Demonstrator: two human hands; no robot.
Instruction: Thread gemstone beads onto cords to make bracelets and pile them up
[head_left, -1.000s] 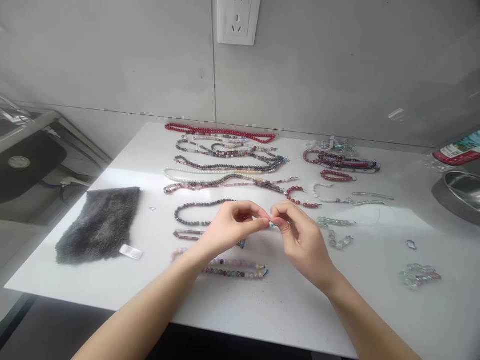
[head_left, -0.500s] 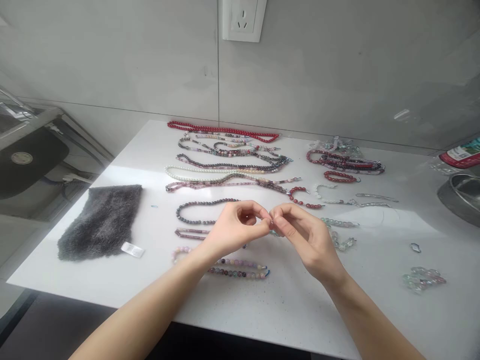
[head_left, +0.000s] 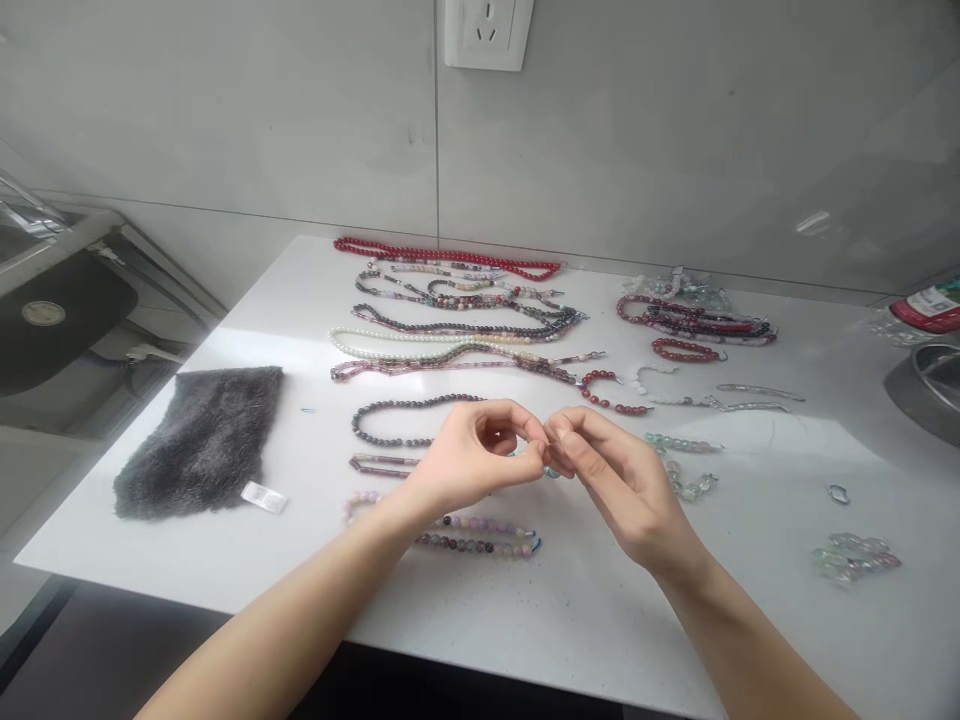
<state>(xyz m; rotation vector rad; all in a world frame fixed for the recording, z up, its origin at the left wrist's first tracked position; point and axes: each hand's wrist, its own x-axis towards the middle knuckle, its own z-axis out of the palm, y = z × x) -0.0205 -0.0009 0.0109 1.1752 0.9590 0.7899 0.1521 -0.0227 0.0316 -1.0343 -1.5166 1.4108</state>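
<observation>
- Gray plush cloth (head_left: pixel 199 440): at 9 o'clock, well apart from the left hand (head_left: pixel 459 458).
- Left hand: thumb and forefinger pinched together, apparently on the teal-beaded strand (head_left: pixel 552 473).
- Teal-beaded strand: at the left hand's 3 o'clock, nearer the right hand (head_left: pixel 626 490); mostly hidden, so its long axis cannot be told.
- Right hand: fingertips pinched just beside the left's, apparently on the same strand.

The left hand (head_left: pixel 480 450) partly hides the dark bead strand (head_left: pixel 401 442).

Hands (head_left: pixel 471 455) block ctr., bead rows (head_left: pixel 450 331) rear; gap betw. grey cloth (head_left: pixel 199 440) & dk. bead loop (head_left: pixel 390 440) passable bar blue bit (head_left: pixel 307 410).
</observation>
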